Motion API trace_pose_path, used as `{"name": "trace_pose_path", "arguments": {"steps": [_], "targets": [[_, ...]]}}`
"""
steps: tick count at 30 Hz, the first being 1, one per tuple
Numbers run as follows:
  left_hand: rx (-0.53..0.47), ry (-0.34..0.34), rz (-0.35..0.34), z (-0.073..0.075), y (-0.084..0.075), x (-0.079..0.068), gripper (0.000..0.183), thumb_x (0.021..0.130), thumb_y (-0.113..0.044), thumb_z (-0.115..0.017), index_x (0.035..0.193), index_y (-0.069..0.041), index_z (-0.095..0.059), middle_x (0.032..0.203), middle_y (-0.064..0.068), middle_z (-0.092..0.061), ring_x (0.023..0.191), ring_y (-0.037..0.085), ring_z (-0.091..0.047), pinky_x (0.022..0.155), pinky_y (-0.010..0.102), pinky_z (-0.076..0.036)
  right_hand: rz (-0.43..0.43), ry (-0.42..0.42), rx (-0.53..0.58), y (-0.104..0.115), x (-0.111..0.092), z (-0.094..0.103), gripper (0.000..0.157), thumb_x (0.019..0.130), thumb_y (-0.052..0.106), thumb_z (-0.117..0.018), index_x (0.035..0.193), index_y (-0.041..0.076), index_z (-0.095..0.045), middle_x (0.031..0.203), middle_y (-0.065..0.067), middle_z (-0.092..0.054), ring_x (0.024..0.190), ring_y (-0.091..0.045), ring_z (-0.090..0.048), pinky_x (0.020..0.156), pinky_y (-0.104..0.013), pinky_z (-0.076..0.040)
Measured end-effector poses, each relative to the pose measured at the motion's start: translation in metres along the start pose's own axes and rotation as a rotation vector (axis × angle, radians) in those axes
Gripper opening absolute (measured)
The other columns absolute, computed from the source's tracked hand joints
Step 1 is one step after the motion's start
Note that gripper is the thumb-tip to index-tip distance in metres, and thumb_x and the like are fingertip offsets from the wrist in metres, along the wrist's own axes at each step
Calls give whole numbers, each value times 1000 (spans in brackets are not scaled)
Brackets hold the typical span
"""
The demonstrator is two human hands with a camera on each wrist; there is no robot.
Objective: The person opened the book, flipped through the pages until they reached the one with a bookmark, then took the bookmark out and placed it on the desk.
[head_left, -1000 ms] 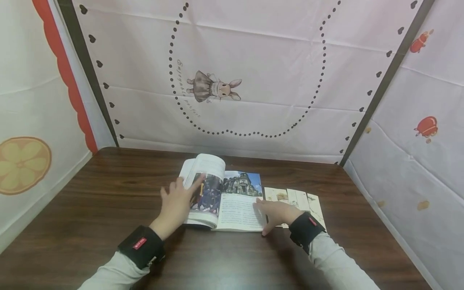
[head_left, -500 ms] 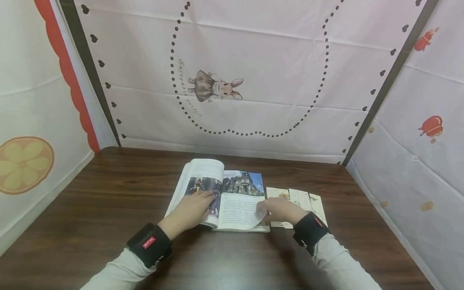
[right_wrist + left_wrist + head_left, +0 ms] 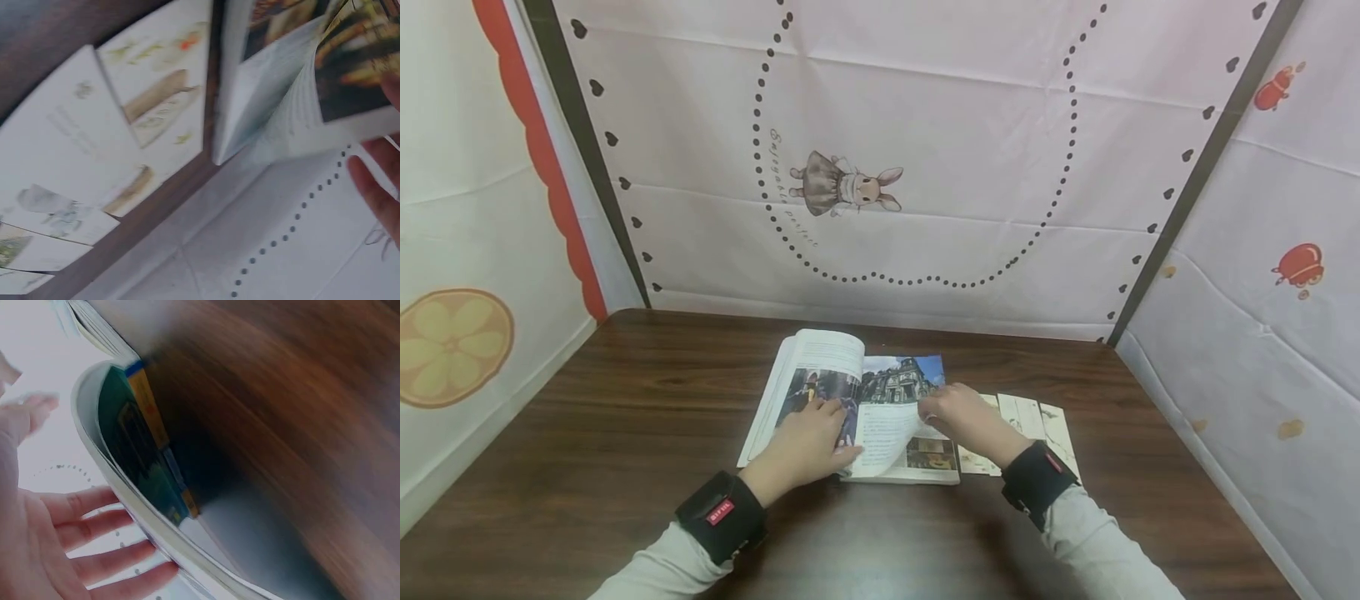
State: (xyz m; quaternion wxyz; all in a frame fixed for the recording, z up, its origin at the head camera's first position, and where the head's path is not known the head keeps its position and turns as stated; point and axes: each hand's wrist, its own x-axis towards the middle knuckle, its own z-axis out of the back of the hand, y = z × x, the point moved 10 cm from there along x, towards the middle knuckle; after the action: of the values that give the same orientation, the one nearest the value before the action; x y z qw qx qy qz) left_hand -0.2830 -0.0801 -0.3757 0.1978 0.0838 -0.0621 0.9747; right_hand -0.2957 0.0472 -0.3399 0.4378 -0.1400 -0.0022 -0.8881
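So the open book [image 3: 857,408] sits mid-table on the dark wood table [image 3: 625,433]. Left hand [image 3: 808,446] lies flat on the left-hand page at about 8 o'clock, fingers straight, just pressing. Right hand [image 3: 958,417], at the book's 3 o'clock, pinches the right page [image 3: 891,433] and curls it up. Illustrated cards [image 3: 1037,425] lie fanned just beside the book at 3 o'clock, partly under that wrist.

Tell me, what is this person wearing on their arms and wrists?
Both arms are covered by light grey long sleeves, the left sleeve and the right sleeve. Each wrist carries a wide black band: the left wrist band bears a small red label with white lettering too small to read, and the right wrist band has a red tag too. The left hand and right hand are bare.
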Motion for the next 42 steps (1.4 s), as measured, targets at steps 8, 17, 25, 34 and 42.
{"name": "trace_pose_path", "arguments": {"steps": [8,17,25,34,42], "targets": [[51,-2,34,-5,-12,4,97,67,-77,-60,116,7,-59,125,28,-55,117,51,-50,78,57,-52,157,-335,-131,31,6,49,17,73,7,-78,85,15,-68,92,2,-72,98,-16,-65,89,-30,-50],[85,-79,96,0,-18,3,64,72,-36,-74,111,13,-61,124,28,-57,116,52,-51,86,61,-47,169,-410,-154,39,11,59,20,71,5,-79,84,16,-68,96,3,-71,101,-17,-64,91,-30,-49],[-188,-188,231,13,1,-5,36,82,-22,-64,97,11,-63,97,23,-67,89,39,-66,72,49,-53,-3,-417,-21,15,3,55,34,75,9,-77,106,7,-63,121,-10,-64,109,-23,-62,93,-36,-50],[-643,-381,424,34,63,-19,24,88,-17,-60,89,6,-66,76,20,-69,69,28,-66,63,36,-53,-270,6,111,-22,-7,-1,24,80,16,-73,102,8,-68,102,-5,-71,97,-21,-67,86,-36,-53],[-294,-387,289,36,64,-29,69,75,-1,-70,139,-6,-45,65,8,-52,60,23,-48,52,33,-41,-339,377,270,-27,-35,-53,74,73,39,-78,133,2,-52,139,-14,-51,127,-30,-51,104,-46,-42]]}}
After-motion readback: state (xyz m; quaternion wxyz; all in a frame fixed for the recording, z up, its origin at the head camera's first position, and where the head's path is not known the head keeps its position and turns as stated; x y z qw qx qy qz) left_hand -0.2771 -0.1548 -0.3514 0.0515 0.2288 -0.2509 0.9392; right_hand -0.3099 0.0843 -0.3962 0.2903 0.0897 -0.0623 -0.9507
